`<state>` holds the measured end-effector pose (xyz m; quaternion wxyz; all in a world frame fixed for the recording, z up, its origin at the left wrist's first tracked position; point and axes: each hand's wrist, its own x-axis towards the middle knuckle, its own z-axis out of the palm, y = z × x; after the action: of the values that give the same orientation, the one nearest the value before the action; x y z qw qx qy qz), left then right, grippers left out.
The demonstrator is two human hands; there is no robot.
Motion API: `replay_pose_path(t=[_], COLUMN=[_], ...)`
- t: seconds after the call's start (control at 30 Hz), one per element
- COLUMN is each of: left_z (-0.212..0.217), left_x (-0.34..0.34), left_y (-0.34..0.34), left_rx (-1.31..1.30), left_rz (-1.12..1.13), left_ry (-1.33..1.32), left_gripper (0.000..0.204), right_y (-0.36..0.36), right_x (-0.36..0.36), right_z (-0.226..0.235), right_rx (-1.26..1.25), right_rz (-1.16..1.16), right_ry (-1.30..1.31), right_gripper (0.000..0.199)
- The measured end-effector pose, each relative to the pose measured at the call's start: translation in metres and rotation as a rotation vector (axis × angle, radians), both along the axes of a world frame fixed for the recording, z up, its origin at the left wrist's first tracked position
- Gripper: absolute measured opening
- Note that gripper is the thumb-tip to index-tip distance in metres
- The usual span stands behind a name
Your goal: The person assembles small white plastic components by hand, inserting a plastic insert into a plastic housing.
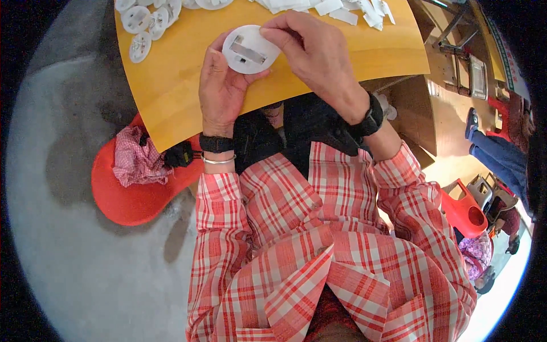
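A round white plastic disc (244, 44) with an oblong battery slot and a small black switch is held up over the near part of the yellow table. My left hand (223, 85) cups it from below and the left, fingers closed about its rim. At its upper right edge, the thumb and bent forefinger of my right hand (316, 51) pinch the rim. Whether anything small sits between those fingertips cannot be made out.
On the yellow table (171, 85), several similar white discs (140, 47) lie at the far left, and flat white pieces (342, 12) are heaped at the far edge. A red stool (128, 199) with a checked cloth stands left. A cardboard box (413, 108) and other people are at the right.
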<state>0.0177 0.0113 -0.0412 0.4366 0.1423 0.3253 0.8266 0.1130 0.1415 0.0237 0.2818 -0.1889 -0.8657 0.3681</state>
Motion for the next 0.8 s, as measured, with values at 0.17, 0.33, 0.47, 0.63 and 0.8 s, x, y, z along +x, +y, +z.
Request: replay_pose_path(t=[0.17,0.33,0.47,0.63,0.8], left_z=[-0.001,0.001,-0.001,0.000,0.002], left_x=[0.002,0.002,0.001,0.002,0.003], left_y=[0.003,0.003,0.003,0.003,0.004], left_rx=[0.018,0.000,0.013,-0.013,-0.027], left_rz=[0.011,0.022,0.027,0.016,0.040], left_ry=[0.027,0.044,0.025,0.017,0.018], left_gripper=[0.049,0.050,0.049,0.049,0.049], right_y=[-0.003,-0.006,-0.006,-0.006,-0.009], right_x=[-0.008,-0.011,-0.013,-0.013,-0.013], right_z=[-0.011,-0.014,-0.018,-0.018,-0.019], right_rx=[0.247,0.312,0.329,0.329,0.350], right_rz=[-0.006,-0.003,-0.011,-0.009,-0.044], right_ry=[0.099,0.099,0.089,0.095,0.094], right_gripper=[0.011,0.010,0.011,0.011,0.011])
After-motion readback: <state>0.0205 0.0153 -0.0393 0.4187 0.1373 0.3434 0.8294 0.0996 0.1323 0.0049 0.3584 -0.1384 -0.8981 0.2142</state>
